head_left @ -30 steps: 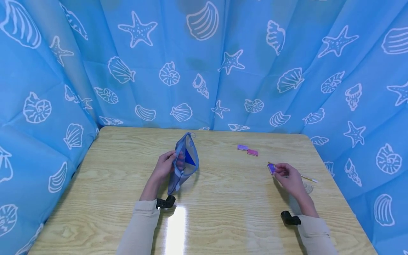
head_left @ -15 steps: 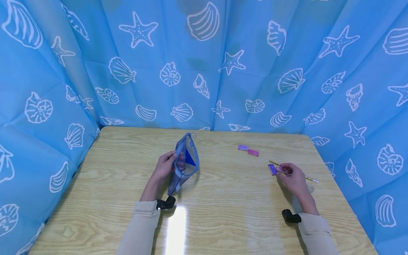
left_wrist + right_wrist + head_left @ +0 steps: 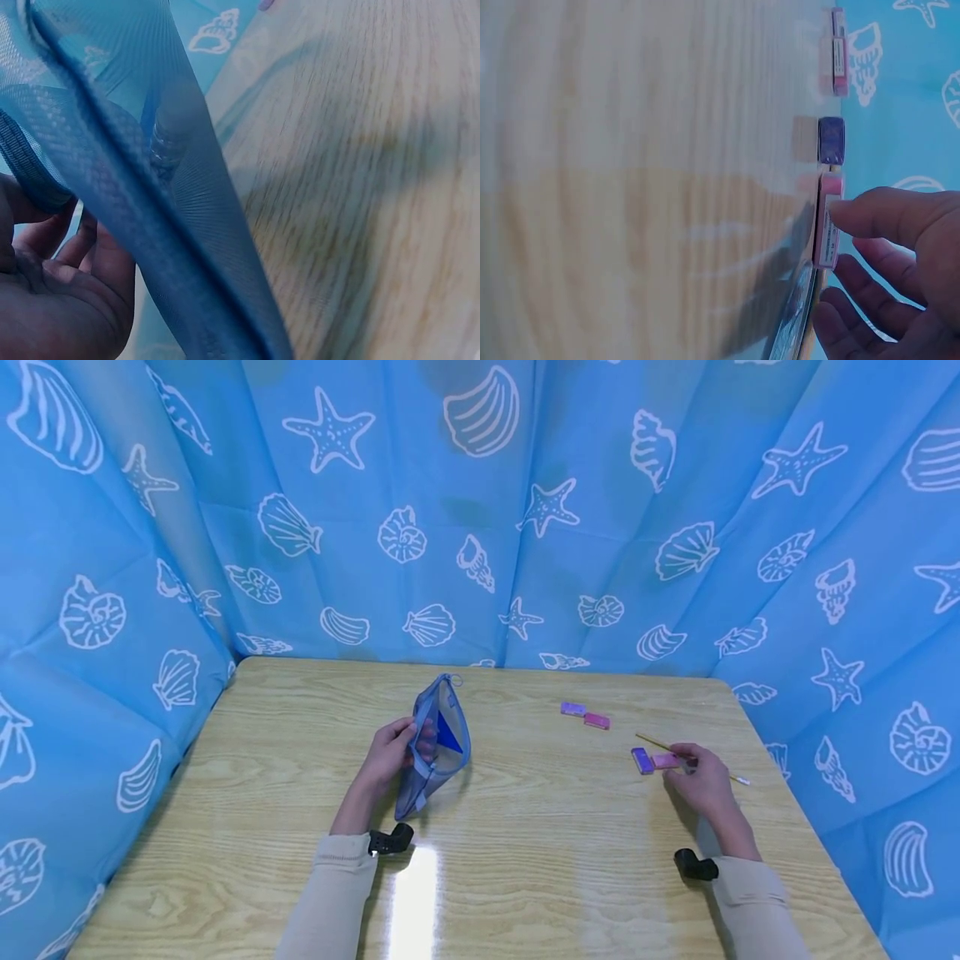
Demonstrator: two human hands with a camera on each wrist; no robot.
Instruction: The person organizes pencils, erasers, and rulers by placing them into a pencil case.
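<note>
My left hand [image 3: 392, 747] holds a blue mesh zip pouch [image 3: 418, 785] by one side of its mouth, which gapes toward the right. Inside the pouch a dark blue flat piece [image 3: 448, 733] shows. In the left wrist view the mesh [image 3: 217, 217] covers part of the fingers. At the right, my right hand [image 3: 703, 781] has thumb and fingers around the near end of a pink eraser [image 3: 663, 762]. The eraser lies end to end with a purple eraser [image 3: 642, 761]. In the right wrist view the thumb rests against the labelled pink eraser [image 3: 828, 225].
A yellow pencil [image 3: 651, 741] lies partly under the right hand. A clear plastic piece [image 3: 789, 322] shows beside the fingers. Farther back lie a lilac eraser [image 3: 573, 709] and a darker pink eraser [image 3: 597, 721]. A blue shell-print curtain [image 3: 480, 510] surrounds the wooden table [image 3: 540, 843].
My right hand has moved from the purple eraser, which it has let go, rightward to the pink one. More of the pencil shows. The left hand stays on the pouch.
</note>
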